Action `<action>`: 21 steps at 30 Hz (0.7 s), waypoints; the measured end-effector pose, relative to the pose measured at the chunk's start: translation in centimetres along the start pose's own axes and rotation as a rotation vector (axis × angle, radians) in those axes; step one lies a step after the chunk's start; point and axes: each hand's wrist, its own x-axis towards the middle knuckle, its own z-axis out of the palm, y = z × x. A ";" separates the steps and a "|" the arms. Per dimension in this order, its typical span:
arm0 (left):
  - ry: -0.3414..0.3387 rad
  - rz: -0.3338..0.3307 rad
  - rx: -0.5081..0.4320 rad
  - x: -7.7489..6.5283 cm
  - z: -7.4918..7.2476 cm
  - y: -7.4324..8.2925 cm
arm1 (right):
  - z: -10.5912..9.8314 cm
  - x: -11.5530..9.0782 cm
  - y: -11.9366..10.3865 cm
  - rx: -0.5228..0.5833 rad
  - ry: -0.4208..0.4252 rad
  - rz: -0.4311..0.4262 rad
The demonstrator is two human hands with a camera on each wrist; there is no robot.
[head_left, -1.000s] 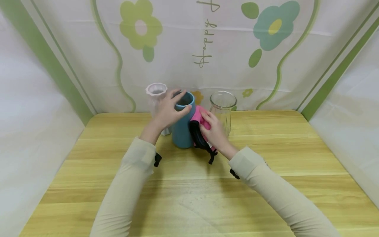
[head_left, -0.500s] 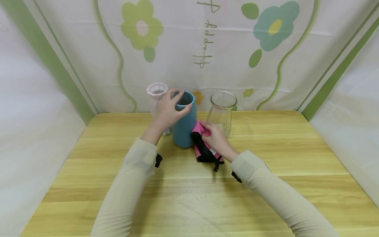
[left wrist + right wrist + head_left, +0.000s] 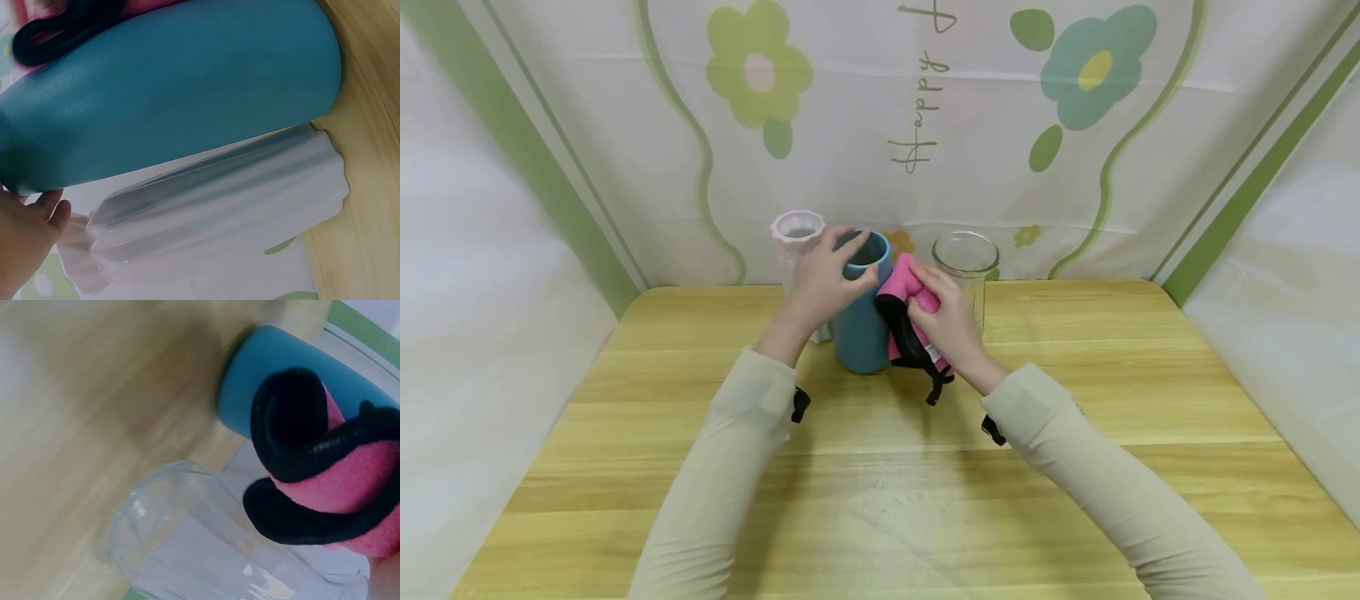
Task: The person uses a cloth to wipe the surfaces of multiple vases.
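Note:
A tall blue ceramic vase (image 3: 861, 333) stands upright near the back of the table. My left hand (image 3: 823, 279) holds it at the rim, fingers on the far side and thumb towards the front; in the left wrist view, fingertips (image 3: 55, 212) show right at its upper end. My right hand (image 3: 951, 321) grips a bunched pink cloth (image 3: 898, 279) with black edging and a small white tag, against the vase's right side near the top. Folds of the cloth (image 3: 350, 478) hang below the hand in the right wrist view.
Close on the vase's left is a pale pink fluted vase (image 3: 797, 227), partly behind my left hand. A clear glass vase (image 3: 967, 254) stands to the right, partly hidden by my right hand. The wooden table (image 3: 880, 517) meets a flower-printed curtain (image 3: 850, 108) at the back.
The right hand moved the pink cloth down along the blue vase's side, then back up to near its rim. The left hand has stayed at the rim.

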 end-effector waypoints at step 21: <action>0.038 0.007 -0.069 -0.1 0.9 -0.6 | 1.3 -2.5 2.9 -0.234 -0.393 0.211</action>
